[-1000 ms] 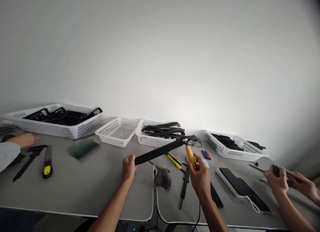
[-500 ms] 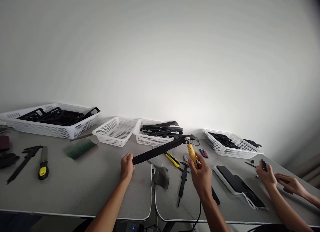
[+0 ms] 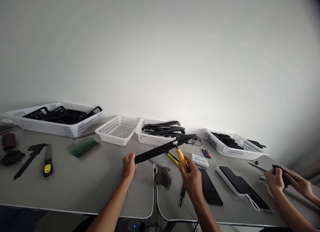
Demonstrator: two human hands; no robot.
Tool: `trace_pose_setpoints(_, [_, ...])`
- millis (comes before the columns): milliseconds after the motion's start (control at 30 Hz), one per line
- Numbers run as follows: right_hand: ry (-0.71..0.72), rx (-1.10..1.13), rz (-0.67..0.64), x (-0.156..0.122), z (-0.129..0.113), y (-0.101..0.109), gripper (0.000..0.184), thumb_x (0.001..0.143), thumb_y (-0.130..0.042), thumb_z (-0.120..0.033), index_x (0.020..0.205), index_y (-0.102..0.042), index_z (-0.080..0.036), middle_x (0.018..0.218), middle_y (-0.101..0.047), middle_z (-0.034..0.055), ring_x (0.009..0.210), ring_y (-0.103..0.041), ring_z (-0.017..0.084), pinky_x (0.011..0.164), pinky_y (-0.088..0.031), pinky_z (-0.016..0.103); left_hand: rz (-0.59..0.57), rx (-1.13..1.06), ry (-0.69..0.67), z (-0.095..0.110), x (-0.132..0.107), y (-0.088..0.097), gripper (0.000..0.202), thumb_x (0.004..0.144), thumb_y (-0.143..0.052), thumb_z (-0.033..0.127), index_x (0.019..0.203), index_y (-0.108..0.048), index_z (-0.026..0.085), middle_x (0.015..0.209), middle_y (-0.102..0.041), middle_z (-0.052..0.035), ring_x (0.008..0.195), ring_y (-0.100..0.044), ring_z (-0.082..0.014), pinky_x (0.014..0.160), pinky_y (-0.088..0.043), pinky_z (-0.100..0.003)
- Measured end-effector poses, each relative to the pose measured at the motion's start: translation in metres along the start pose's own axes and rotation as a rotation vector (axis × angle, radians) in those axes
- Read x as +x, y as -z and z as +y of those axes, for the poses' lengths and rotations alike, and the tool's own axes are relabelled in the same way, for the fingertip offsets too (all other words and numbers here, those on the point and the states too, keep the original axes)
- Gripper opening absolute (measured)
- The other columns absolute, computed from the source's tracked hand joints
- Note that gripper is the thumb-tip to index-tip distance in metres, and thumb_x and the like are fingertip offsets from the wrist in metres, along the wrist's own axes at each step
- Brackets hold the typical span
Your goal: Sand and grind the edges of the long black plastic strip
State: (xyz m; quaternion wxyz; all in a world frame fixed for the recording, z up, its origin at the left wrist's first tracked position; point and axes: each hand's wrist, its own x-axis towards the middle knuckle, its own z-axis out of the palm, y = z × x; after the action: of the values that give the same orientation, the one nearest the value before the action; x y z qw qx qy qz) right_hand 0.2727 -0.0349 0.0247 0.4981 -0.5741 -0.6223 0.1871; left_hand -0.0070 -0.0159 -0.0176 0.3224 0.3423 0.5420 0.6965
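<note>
My left hand [image 3: 129,165] is closed around the near end of a long black plastic strip [image 3: 155,152]. The strip slants up to the right, above the table. In my right hand [image 3: 192,177] is a slim yellow rotary tool [image 3: 182,159], held like a pen. Its small white tip [image 3: 175,143] meets the strip's edge toward the far end, though actual contact is hard to tell. Under the hands lie a grey cloth [image 3: 163,177], a yellow utility knife [image 3: 172,157] and a black caliper [image 3: 183,193], partly hidden by my right hand.
White baskets hold black parts at the left [image 3: 71,130], centre [image 3: 147,138] and right [image 3: 225,152]. A file [image 3: 48,162], green sandpaper [image 3: 85,147] and a second caliper [image 3: 28,163] lie left. Phones [image 3: 211,188] lie right. A co-worker's hands [image 3: 275,180] work at far right.
My right hand has moved the rotary tool left along the strip, away from its far end. A white box and a phone behind that hand now show. My left hand keeps its grip.
</note>
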Motion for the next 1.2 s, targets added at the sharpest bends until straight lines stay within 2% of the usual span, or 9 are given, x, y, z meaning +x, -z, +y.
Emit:
trace_pose_setpoints(167, [0.026,0.009,-0.047,-0.009,-0.002,-0.010,0.063,0.090,-0.059,-0.062,0.135,-0.066,-0.018,0.126,-0.073,0.0164,0.108,-0.071,0.033,0.083,-0.057,0.037,-0.008,0.006,0.000,0.001,-0.002,0.000,0.027,0.078,-0.051,0.035,0.056,-0.042,0.024,0.037,-0.031,0.0079,0.035,-0.031,-0.0088,0.038,-0.023,-0.021])
trace_pose_setpoints(467, [0.113,-0.001,-0.131,-0.033,-0.005,-0.041,0.049,0.094,-0.059,-0.051,0.131,-0.069,-0.021,0.125,-0.074,0.0125,0.110,-0.071,0.030,0.090,-0.056,0.038,0.006,-0.005,0.014,0.002,-0.002,-0.001,0.029,0.078,-0.051,0.035,0.056,-0.035,0.025,0.042,-0.027,0.0090,0.035,-0.030,-0.0085,0.038,-0.021,-0.022])
trace_pose_setpoints(667, [0.158,-0.022,-0.203,-0.047,-0.017,-0.060,0.044,0.094,-0.058,-0.044,0.131,-0.069,-0.022,0.119,-0.076,0.0098,0.100,-0.074,0.027,0.082,-0.056,0.032,0.018,-0.009,0.022,0.003,-0.003,-0.001,0.029,0.078,-0.052,0.033,0.056,-0.034,0.025,0.044,-0.028,0.0087,0.037,-0.031,-0.0090,0.039,-0.024,-0.022])
trace_pose_setpoints(800, [0.158,-0.033,-0.268,-0.056,-0.026,-0.068,0.042,0.095,-0.057,-0.038,0.134,-0.067,-0.025,0.120,-0.075,0.0080,0.102,-0.073,0.025,0.083,-0.056,0.031,0.034,-0.007,0.018,0.003,-0.004,-0.002,0.029,0.078,-0.052,0.035,0.057,-0.034,0.026,0.046,-0.028,0.0085,0.038,-0.032,-0.0096,0.039,-0.025,-0.023])
trace_pose_setpoints(933, [0.114,-0.047,-0.257,-0.060,-0.031,-0.066,0.043,0.095,-0.059,-0.041,0.133,-0.069,-0.025,0.118,-0.077,0.0085,0.102,-0.074,0.027,0.082,-0.056,0.032,0.046,0.000,0.016,0.003,-0.005,-0.002,0.031,0.079,-0.053,0.035,0.057,-0.033,0.026,0.047,-0.027,0.0082,0.040,-0.032,-0.0098,0.039,-0.025,-0.023])
trace_pose_setpoints(1067, [0.035,-0.049,-0.228,-0.056,-0.030,-0.054,0.052,0.094,-0.059,-0.052,0.133,-0.070,-0.020,0.106,-0.080,0.0104,0.086,-0.075,0.028,0.069,-0.055,0.031,0.041,0.005,0.011,0.004,-0.006,-0.002,0.032,0.079,-0.054,0.033,0.056,-0.032,0.026,0.049,-0.027,0.0078,0.041,-0.031,-0.0100,0.041,-0.027,-0.024])
trace_pose_setpoints(1200, [-0.060,-0.026,-0.192,-0.045,-0.021,-0.040,0.062,0.092,-0.060,-0.062,0.134,-0.070,-0.018,0.089,-0.079,0.0079,0.065,-0.071,0.023,0.059,-0.052,0.030,0.035,0.007,0.012,0.005,-0.006,-0.003,0.032,0.078,-0.053,0.032,0.056,-0.030,0.026,0.050,-0.024,0.0078,0.042,-0.028,-0.0097,0.041,-0.025,-0.025])
